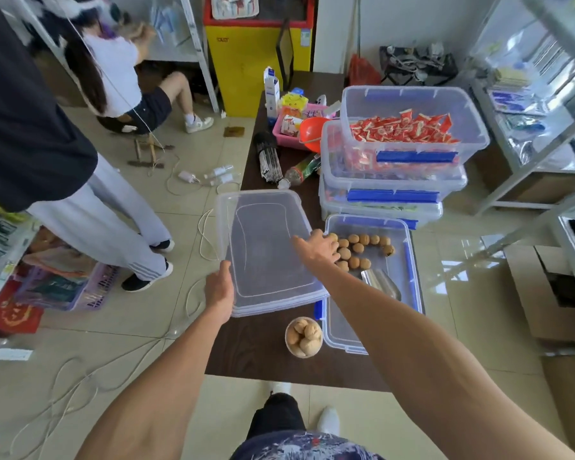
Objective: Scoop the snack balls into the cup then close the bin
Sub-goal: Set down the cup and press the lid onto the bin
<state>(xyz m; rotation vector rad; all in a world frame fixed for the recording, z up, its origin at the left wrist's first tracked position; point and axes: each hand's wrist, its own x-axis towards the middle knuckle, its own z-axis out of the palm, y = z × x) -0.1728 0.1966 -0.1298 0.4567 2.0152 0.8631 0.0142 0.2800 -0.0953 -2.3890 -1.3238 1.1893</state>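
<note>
A clear plastic lid (pixel 263 250) lies tilted over the table's left edge, partly overlapping the open clear bin (pixel 412 270). My left hand (pixel 219 293) grips the lid's near-left edge. My right hand (pixel 317 249) rests on the lid's right edge, fingers over it. Inside the bin lie several brown snack balls (pixel 362 247) and a metal scoop (pixel 380 283). A clear cup (pixel 303 336) holding several snack balls stands on the dark table in front of the lid.
Three stacked clear bins (pixel 409 154) with red packets stand behind the open bin. A pink basket (pixel 287 137), a bottle (pixel 301 172) and a black brush (pixel 268 157) lie farther back. Two people (pixel 90 207) are at the left; cables cross the floor.
</note>
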